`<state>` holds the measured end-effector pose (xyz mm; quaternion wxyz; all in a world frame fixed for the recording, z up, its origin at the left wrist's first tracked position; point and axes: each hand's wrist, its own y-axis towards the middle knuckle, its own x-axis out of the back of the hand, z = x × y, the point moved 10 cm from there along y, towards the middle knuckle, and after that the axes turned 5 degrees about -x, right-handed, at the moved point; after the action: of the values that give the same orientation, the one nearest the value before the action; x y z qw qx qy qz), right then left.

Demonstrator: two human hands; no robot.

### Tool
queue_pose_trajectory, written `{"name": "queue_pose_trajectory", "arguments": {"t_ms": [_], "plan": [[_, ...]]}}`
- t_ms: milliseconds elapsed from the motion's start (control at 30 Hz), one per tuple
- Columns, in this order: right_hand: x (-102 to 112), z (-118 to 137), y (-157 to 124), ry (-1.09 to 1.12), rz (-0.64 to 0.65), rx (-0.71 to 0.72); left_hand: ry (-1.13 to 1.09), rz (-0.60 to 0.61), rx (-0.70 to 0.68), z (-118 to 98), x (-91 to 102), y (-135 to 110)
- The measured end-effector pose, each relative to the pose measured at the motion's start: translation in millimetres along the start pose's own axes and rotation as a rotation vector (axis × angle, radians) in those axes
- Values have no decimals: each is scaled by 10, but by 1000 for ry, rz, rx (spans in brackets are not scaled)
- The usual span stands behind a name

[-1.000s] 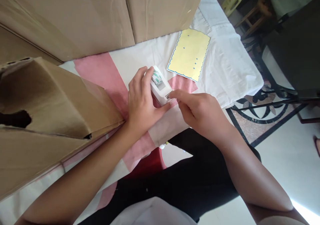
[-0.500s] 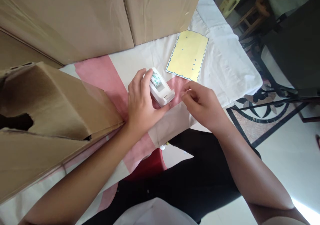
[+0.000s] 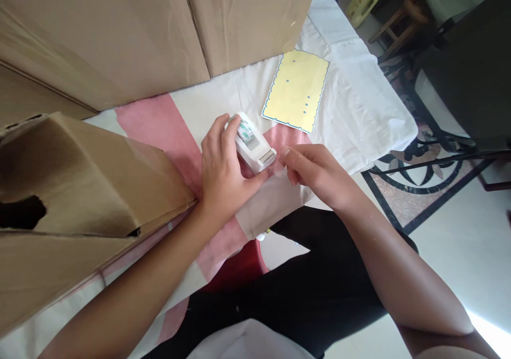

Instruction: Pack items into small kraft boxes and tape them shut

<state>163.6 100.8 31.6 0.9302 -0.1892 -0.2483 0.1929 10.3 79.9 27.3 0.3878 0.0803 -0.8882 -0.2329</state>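
A white tape dispenser (image 3: pixel 255 145) is held on the pink-and-white cloth (image 3: pixel 225 90) by the left hand (image 3: pixel 223 167), wrapped around its side. Near its cutter end, the fingertips of the right hand (image 3: pixel 309 168) are drawn together; whether anything is pinched cannot be told. Beyond, a yellow card (image 3: pixel 297 90) is laid just beside cardboard boxes (image 3: pixel 139 34).

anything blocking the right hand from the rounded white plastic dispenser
No solid obstacle shows: the bare right hand is just beside the rounded white plastic dispenser, held by the bare left hand. Anything transparent between is too faint to tell.
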Motion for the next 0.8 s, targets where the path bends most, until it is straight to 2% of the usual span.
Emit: {"name": "queue_pose_trajectory", "arguments": {"t_ms": [333,533,800], "plan": [[-143,-190,88,-11,19,-130,27,-6,5,-13,6,5],[-141,-169,108,-27,-6,-110,28,-8,11,-16,13,11],[-148,-146,133,7,80,-83,21,-3,13,-17,22,16]]}}
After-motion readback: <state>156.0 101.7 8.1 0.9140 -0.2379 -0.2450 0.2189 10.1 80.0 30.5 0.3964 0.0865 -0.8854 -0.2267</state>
